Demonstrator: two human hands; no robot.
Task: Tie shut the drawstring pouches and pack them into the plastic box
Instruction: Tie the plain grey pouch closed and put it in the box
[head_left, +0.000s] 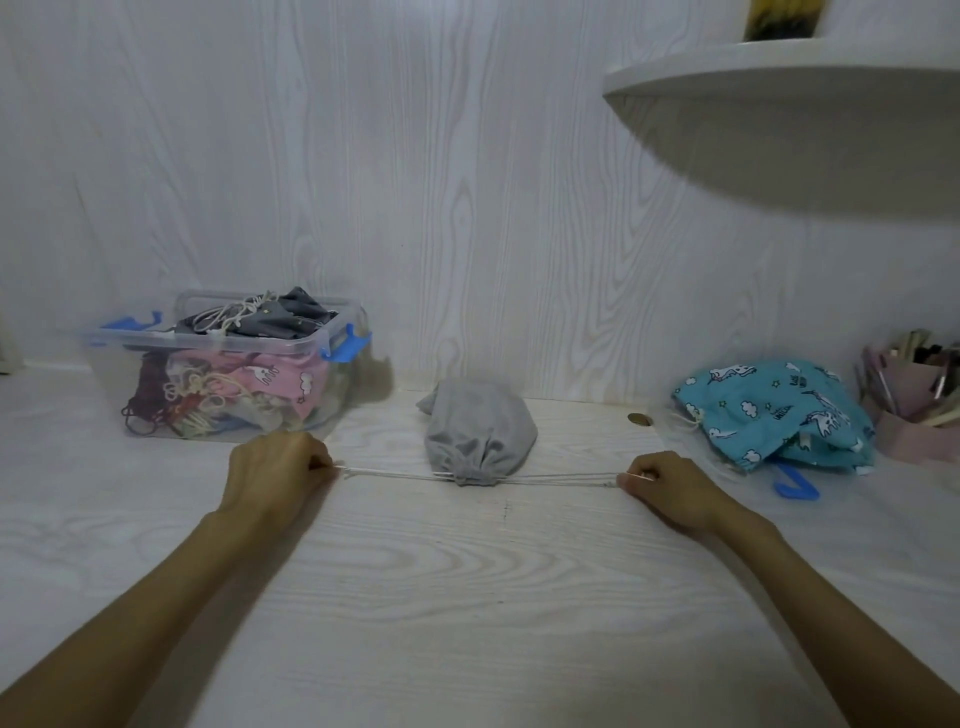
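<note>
Grey drawstring pouch (479, 425) lies at centre frame on the wood-grain tabletop (467, 597), mouth toward the camera, already gathered into a tight pucker. White drawstring cords (561, 478) run out level from the mouth to both sides, taut.

Left hand (278, 470), left of centre: fingers curled, pinching the cord end. Right hand (670, 486), right of centre: fingers curled likewise, clamped on the other end. Hands well apart, pouch between them.

Step in hand, by my reading: cinching the mouth shut. Next move calls for bringing the two cord ends together and crossing them into a knot without letting the pucker slacken, then carrying the pouch to the box.

Clear plastic box (228, 387) with blue latches, mid left, already holds many pouches piled above its rim; room looks tight. Blue unicorn-print pouch (769, 415), mid right, lies slack on what seems the clear lid (727, 465), apparently not yet tied. Pink holder of sticks (914, 400) at the right edge. Rounded shelf (789, 130) overhangs upper right. Nothing lies between pouch and box.
</note>
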